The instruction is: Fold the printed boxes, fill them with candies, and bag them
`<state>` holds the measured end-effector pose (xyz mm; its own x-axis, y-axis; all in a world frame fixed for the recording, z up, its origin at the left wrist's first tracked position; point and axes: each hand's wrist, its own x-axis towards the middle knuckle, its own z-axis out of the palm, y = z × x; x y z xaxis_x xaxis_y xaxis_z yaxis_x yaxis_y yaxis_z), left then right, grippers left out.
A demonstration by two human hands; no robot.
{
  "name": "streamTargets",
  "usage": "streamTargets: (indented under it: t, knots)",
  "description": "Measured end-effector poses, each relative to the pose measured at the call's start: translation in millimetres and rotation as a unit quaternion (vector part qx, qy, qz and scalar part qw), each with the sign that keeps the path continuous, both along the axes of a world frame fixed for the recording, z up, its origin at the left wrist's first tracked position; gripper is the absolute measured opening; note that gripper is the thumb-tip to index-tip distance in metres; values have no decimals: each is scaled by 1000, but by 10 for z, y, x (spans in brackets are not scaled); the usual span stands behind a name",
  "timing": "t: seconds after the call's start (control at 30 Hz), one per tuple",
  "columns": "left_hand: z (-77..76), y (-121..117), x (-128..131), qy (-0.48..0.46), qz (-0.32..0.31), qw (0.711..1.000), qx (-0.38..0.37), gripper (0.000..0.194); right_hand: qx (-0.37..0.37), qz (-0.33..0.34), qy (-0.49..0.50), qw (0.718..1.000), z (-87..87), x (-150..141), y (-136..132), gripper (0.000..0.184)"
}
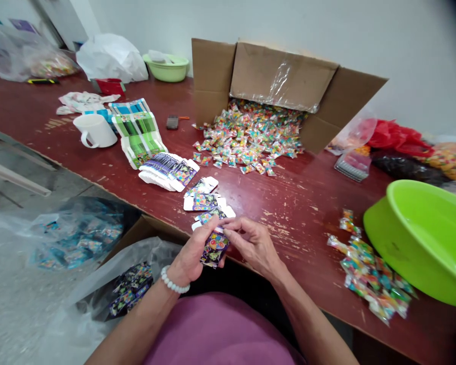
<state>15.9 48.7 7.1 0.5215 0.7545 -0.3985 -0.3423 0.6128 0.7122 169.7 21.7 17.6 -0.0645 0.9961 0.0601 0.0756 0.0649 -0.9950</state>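
Note:
My left hand, with a beaded bracelet at the wrist, grips a small dark printed candy box over the table's front edge. The fingers of my right hand are pinched together at the top end of that same box; whether a flap or something else is between them is hidden. Just beyond my hands lie several opened-up small boxes with white flaps. Behind these is a fanned stack of flat dark boxes. Wrapped candies spill from a cardboard carton at the back.
A white mug and green printed card sheets are at the left. On the right stand a green basin and loose wrapped candies. Below the edge, a plastic bag holds dark boxes. A pale green bowl sits behind.

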Motion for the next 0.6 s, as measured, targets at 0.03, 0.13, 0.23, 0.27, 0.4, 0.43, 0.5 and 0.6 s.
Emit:
streamTargets:
  t: [0.03,0.13,0.23,0.27,0.4,0.43,0.5,0.6]
  knots:
    - [12,5,-2,-4,2,1000,-6,51,28,7,-42,999,-6,10,-19,19]
    - [38,25,-16,-18,0,999,-46,42,72,23,-122,990,-38,1,-105,17]
    - [21,37,-46,-28,29,996,-79,40,103,15,-189,976,-110,-94,-195,40]
    - [5,33,-61,-26,38,995,-83,40,122,16,-221,967,-141,-148,-218,56]
    - [-78,-58,-181,14,92,995,-36,36,152,10,-319,936,-260,-429,-256,86]
    - [-99,-97,-237,34,119,992,-15,34,149,16,-327,933,-281,-495,-251,84]
    - [-144,-179,-409,90,160,983,19,35,157,59,-323,932,-312,-582,-218,82]
    - [-230,-271,-832,240,150,957,58,45,177,115,-300,930,-360,-538,-94,94]
